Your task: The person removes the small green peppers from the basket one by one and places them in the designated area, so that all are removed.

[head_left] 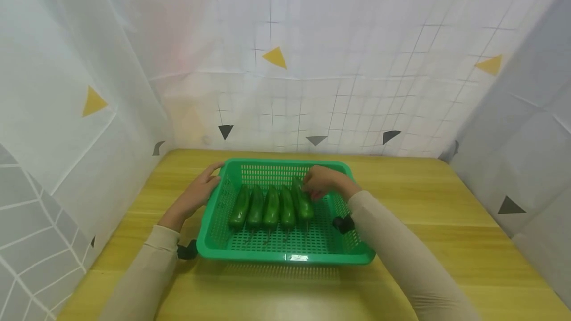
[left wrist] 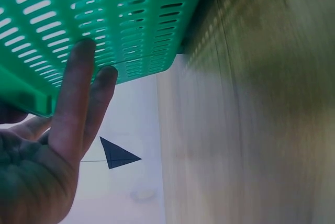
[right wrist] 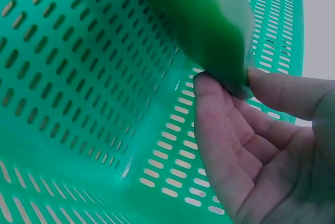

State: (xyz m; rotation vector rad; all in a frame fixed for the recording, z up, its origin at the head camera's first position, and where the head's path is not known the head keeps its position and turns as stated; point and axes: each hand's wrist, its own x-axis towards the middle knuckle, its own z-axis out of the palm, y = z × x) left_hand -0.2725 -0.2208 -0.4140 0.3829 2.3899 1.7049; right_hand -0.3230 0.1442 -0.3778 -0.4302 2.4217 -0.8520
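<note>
Pepper [head_left: 303,206] (partly hidden) is pinched by right fingers [right wrist: 213,111]; straight left fingers [left wrist: 73,98] touch basket [head_left: 250,254].

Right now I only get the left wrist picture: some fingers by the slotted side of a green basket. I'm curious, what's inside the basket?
Observer: Five green peppers lie side by side in the basket, as the head view shows.

Visitor: Lovely! Is anybody touching them?

Observer: Yes, the right hand pinches the narrow end of the rightmost pepper between thumb and fingers.
</note>
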